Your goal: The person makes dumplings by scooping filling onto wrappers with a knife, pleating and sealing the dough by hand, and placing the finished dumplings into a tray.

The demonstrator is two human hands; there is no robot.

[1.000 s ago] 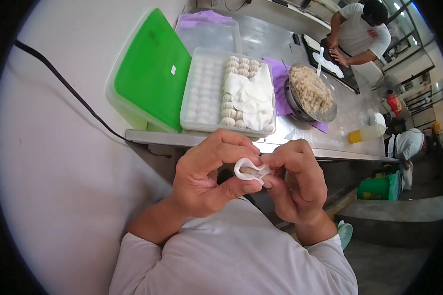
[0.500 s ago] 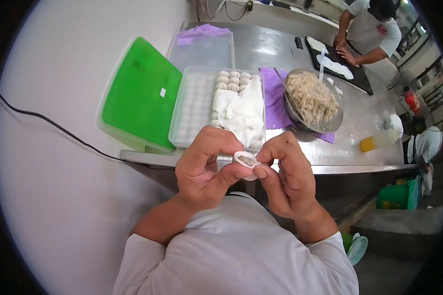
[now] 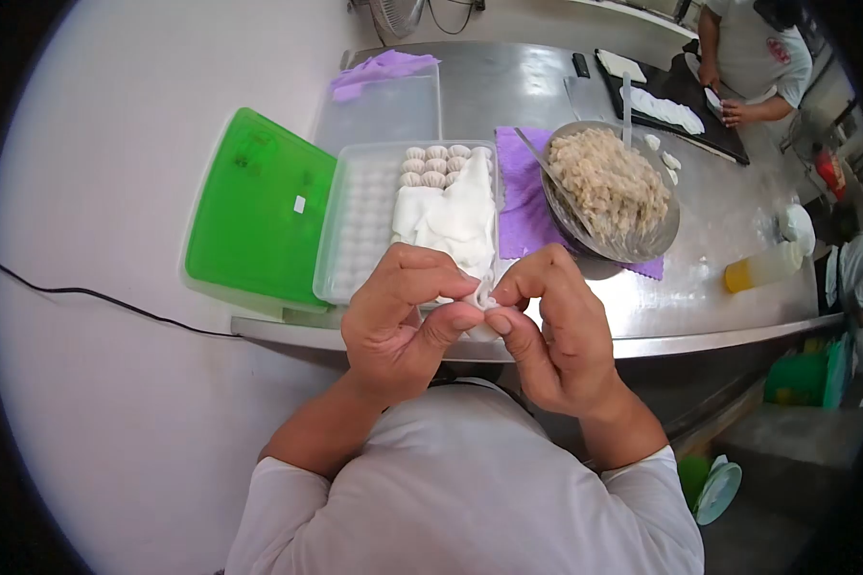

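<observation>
Between my two hands is a small white dumpling, its dough edge pinched at the top. My left hand grips its left side with thumb and forefinger. On the other side, my right hand pinches the rim the same way. Fingers hide most of the dumpling's body. Just beyond my hands stands a clear plastic tray with rows of pleated dumplings, partly under a white cloth. Right of it, a metal bowl is heaped with pale filling, a utensil resting in it.
A green lid leans by the wall at left. Purple cloth lies under the bowl. A bottle of yellow liquid stands near the table's right side. At the far right, a co-worker handles dough on a black board.
The dumpling's open rim has been drawn together between my fingers. My view has shifted slightly. The co-worker's hands have moved to the right and now hold a white piece.
</observation>
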